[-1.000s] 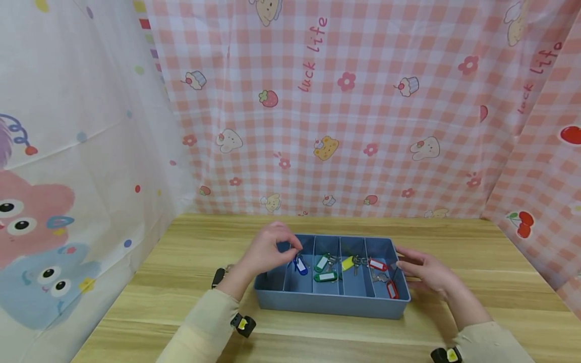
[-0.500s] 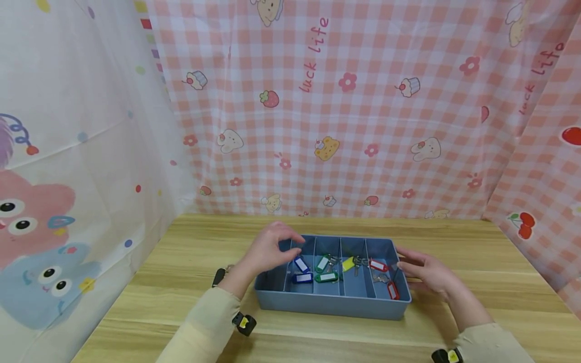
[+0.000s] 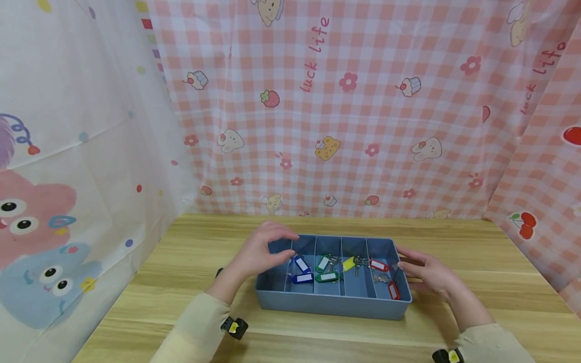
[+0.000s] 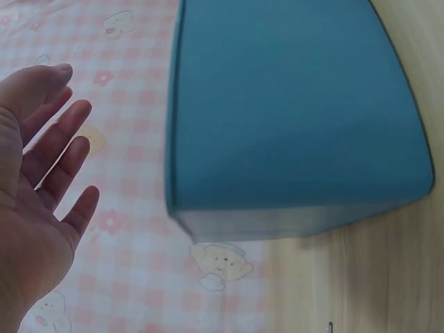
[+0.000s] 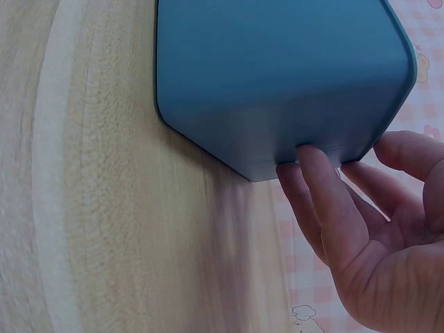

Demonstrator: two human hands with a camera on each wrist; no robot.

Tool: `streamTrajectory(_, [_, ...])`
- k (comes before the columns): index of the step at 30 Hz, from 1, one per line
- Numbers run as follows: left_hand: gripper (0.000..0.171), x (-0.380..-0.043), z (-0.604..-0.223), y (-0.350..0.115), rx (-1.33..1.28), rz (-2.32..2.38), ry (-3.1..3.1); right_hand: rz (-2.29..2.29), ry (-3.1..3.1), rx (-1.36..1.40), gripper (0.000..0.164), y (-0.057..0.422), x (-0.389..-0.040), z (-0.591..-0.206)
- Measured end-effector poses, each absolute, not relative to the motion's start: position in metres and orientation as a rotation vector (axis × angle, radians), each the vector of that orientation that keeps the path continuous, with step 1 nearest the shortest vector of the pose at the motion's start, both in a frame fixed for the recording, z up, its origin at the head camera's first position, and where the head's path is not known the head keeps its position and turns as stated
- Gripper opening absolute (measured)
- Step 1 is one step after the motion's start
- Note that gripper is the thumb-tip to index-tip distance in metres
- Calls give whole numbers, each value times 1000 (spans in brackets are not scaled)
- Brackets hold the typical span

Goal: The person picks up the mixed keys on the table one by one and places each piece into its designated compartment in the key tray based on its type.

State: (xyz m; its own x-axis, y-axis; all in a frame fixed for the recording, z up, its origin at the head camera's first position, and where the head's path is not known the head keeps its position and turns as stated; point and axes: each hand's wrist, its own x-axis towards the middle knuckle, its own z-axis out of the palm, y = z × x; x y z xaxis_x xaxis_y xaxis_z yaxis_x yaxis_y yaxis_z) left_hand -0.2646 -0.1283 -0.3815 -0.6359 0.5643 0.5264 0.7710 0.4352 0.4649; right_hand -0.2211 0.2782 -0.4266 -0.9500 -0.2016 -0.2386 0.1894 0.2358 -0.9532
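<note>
A blue-grey divided tray point(image 3: 331, 305) stands on the table. Two blue key tags point(image 3: 302, 278) lie in its second compartment from the left. To their right are two green key tags point(image 3: 327, 277), a yellow key tag point(image 3: 348, 263) and two red key tags point(image 3: 379, 265), with metal keys among them. My left hand point(image 3: 260, 252) hovers over the tray's left end, thumb and fingers apart, holding nothing. Extended fingers of my right hand point(image 5: 368, 229) touch the outside of the tray's right end wall, the thumb near the rim.
A small dark item point(image 3: 219, 272) shows partly from behind my left wrist; its kind is hidden. The wooden table point(image 3: 345, 343) extends around the tray. A pink checked cloth point(image 3: 345, 121) hangs behind, and a white printed cloth point(image 3: 109, 166) hangs at left.
A second blue key tag has come to lie in the second compartment. My left thumb and fingertips have parted, and that hand has drawn slightly left. The right hand stays at the tray's end.
</note>
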Motion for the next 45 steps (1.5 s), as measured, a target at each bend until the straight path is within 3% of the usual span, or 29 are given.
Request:
streamTrajectory(15, [39, -259, -370, -151, -1161, -1081, -2336, -1772, 2188, -18, 64, 279, -221, -427])
streamTrajectory(45, [47, -259, -380, -199, -1122, -1050, -2270, -1778, 2185, -15, 67, 279, -222, -428])
